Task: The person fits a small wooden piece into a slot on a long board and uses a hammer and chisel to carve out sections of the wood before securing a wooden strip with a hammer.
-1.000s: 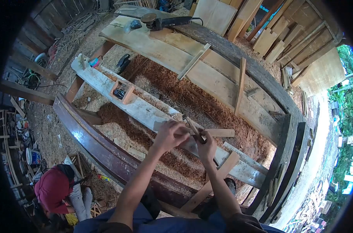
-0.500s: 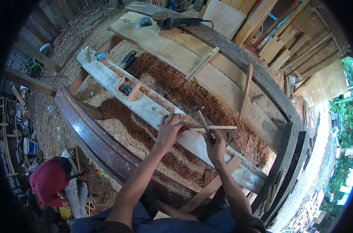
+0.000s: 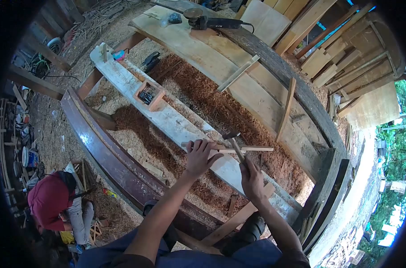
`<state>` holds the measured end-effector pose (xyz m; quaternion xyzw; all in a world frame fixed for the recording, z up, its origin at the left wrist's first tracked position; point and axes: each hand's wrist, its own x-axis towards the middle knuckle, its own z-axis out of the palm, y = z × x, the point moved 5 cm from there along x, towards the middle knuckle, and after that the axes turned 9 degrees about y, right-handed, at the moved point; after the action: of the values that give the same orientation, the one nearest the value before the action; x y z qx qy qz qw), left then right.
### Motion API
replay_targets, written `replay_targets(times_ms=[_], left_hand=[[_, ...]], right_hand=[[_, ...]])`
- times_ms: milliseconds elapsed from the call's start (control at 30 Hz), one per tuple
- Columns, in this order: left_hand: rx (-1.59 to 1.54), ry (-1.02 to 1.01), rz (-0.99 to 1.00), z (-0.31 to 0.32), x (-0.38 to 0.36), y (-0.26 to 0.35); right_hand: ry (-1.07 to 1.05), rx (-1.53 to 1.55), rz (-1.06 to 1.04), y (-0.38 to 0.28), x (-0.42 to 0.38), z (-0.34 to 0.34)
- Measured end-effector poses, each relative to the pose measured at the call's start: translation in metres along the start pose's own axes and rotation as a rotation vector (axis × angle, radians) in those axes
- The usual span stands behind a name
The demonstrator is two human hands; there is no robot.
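Note:
My right hand (image 3: 253,181) is wrapped round the handle of a hammer (image 3: 237,149); the hammer's dark head is raised near the thin wooden strips. Beneath my left hand (image 3: 200,158) lies a thin wooden strip (image 3: 218,146), with the fingers bent over it and the thumb spread to the right. Another pale strip (image 3: 258,148) crosses behind the hammer and juts past the plank's far edge. Both strips rest on a long, white-stained plank (image 3: 176,123). Whether a nail is under my left fingers cannot be seen.
A small wooden box (image 3: 149,95) with dark metal pieces sits on the plank. Beyond are wide boards (image 3: 203,58) with an angle grinder (image 3: 216,22). A dark varnished beam (image 3: 109,152) runs nearer me. A person in a red top (image 3: 51,201) crouches lower left. Shavings cover the ground.
My right hand and the hammer have come slightly down and toward me. The thumb of my left hand has spread away from its fingers. The whole view has shifted a little.

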<state>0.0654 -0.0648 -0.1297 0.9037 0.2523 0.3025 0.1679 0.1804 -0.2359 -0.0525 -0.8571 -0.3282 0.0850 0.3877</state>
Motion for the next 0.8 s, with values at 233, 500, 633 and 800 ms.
replay_targets(times_ms=[233, 500, 633, 800], left_hand=[[0.080, -0.007, 0.040, 0.017, -0.002, -0.007], [0.022, -0.023, -0.016, 0.022, -0.005, -0.011], [0.069, -0.011, 0.018, 0.023, -0.006, -0.010], [0.104, 0.051, 0.019, 0.021, -0.004, -0.008]], right_hand=[[0.077, -0.022, 0.039, -0.003, -0.010, -0.005], [0.124, 0.035, 0.070, 0.003, -0.001, -0.002], [0.093, -0.014, 0.001, 0.012, -0.012, 0.007], [0.183, 0.022, 0.055, -0.008, -0.003, -0.003]])
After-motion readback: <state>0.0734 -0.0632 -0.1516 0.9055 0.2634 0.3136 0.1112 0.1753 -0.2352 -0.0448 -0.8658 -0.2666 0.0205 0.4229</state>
